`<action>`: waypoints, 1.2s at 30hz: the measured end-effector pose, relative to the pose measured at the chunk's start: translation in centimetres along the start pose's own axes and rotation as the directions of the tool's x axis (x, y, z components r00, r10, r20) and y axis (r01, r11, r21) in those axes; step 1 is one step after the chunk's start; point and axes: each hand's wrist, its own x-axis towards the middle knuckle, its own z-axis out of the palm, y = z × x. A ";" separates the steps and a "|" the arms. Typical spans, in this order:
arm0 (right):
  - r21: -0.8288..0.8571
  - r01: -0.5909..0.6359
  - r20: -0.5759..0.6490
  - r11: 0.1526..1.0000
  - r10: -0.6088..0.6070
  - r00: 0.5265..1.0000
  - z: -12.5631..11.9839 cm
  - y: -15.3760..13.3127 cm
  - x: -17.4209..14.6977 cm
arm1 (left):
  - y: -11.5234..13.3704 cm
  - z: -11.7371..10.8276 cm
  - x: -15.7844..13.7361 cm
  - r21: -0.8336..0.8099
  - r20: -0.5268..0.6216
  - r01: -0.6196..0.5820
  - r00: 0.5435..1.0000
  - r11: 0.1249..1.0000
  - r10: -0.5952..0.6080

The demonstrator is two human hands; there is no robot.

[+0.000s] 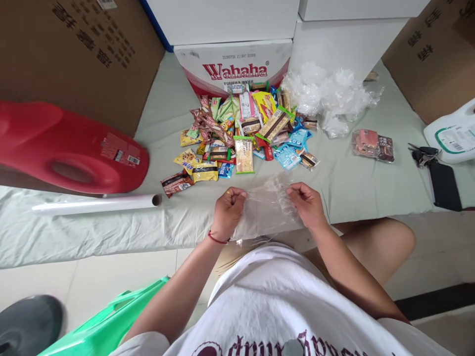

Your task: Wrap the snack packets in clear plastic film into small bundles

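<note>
A clear plastic bag (265,210) hangs stretched between my two hands, above the front edge of the cloth-covered surface. My left hand (229,210) pinches its left side between thumb and fingers. On the other side, my right hand (305,203) grips the bag's gathered right edge. Just beyond the bag lies a heap of wrapped snacks (244,154), with cookie packs, wafer bars and small blue packets mixed together. Crumpled clear plastic bags (315,94) are piled to the right of the heap. Two wrapped snacks (372,144) lie together farther right.
A Wahaha carton (237,64) stands behind the heap. At left are a red jug (67,148) and a film roll (96,203). Keys (425,155), a black phone-like object (444,185) and a white bottle (454,131) sit at right. A green bag (107,321) is below left.
</note>
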 end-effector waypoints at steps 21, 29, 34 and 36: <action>-0.469 0.061 -0.070 0.881 -0.106 0.992 -0.3 1.4 -0.2 | 0.8 -5.9 -4.9 -0.349 -0.245 0.151 0.938 0.925 -0.246; -0.484 0.091 -0.042 0.871 -0.127 0.991 -0.6 1.4 -0.5 | -2.7 1.1 -5.4 0.453 0.428 -0.577 0.809 0.680 0.402; -0.491 0.057 -0.086 0.869 -0.113 0.990 -2.3 1.5 -0.9 | -3.1 1.7 0.3 0.717 0.296 -0.521 0.829 0.463 0.474; -0.488 0.025 -0.120 0.872 -0.096 0.988 -3.4 1.9 -0.7 | -2.8 1.6 1.8 0.760 0.275 -0.487 0.841 0.430 0.466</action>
